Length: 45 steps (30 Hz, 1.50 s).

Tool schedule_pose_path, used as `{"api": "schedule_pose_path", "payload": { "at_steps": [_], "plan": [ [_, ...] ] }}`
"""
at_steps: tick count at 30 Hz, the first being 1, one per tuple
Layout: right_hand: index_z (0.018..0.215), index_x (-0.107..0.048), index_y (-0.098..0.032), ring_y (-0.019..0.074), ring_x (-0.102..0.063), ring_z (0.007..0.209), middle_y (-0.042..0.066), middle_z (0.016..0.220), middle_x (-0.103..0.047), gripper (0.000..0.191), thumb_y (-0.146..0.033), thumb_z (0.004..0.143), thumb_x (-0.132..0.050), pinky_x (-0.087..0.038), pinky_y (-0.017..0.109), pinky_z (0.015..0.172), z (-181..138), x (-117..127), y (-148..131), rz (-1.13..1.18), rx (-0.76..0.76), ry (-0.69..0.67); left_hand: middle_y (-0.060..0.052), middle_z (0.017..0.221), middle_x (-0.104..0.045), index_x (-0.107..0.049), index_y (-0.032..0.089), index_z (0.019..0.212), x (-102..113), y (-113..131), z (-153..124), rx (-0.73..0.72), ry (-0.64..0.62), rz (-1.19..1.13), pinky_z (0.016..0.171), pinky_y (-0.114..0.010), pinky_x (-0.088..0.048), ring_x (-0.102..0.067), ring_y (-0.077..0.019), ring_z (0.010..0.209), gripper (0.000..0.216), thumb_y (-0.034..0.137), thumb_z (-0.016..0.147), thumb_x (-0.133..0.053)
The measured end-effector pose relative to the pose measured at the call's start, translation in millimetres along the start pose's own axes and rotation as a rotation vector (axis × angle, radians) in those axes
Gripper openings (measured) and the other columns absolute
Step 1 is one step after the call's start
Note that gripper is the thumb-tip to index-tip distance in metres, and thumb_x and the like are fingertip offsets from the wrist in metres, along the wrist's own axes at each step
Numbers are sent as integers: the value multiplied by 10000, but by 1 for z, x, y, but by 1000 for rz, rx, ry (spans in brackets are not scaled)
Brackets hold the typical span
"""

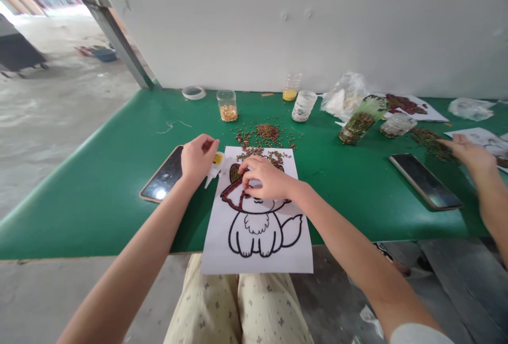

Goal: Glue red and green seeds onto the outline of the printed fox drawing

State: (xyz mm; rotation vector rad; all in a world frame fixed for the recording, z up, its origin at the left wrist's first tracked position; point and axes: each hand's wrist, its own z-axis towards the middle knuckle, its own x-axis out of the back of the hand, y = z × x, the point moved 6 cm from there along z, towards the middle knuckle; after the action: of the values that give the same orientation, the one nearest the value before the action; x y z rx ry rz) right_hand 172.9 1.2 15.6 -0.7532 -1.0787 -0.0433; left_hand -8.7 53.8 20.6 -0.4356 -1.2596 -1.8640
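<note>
My left hand (198,160) and right hand (265,179) are bare, as are both forearms (137,270). On my right arm, a pale grey sleeve (418,335) shows at the lower edge of view, its hem plain and curved about the arm; the rest is cut off. My trousers (268,307) are pale cream, loose in cut, creased along the thighs. Markings: small greyish sprig-like motifs, spaced apart over both legs, too small to tell exactly.

Green tabletop (99,201): drawing sheet (257,265) overhanging front edge; seed pile (268,132), kernel jar (226,98), two phones (425,181), plastic bag (344,95).
</note>
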Motion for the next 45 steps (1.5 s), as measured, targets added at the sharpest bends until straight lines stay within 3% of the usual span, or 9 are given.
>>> {"api": "schedule_pose_path", "payload": {
  "at_steps": [45],
  "plan": [
    [702,-679,-210,203,-453,1104,55,1101,-559,114,-140,776,-628,-329,392,1025,-1,2,-11,-6,0,-68,-1,627,-624,-614,190,705,-1,-1,0,3,-19,20,578,-241,-380,-553,-124,585,221,379,800,-548]
  ]
}}
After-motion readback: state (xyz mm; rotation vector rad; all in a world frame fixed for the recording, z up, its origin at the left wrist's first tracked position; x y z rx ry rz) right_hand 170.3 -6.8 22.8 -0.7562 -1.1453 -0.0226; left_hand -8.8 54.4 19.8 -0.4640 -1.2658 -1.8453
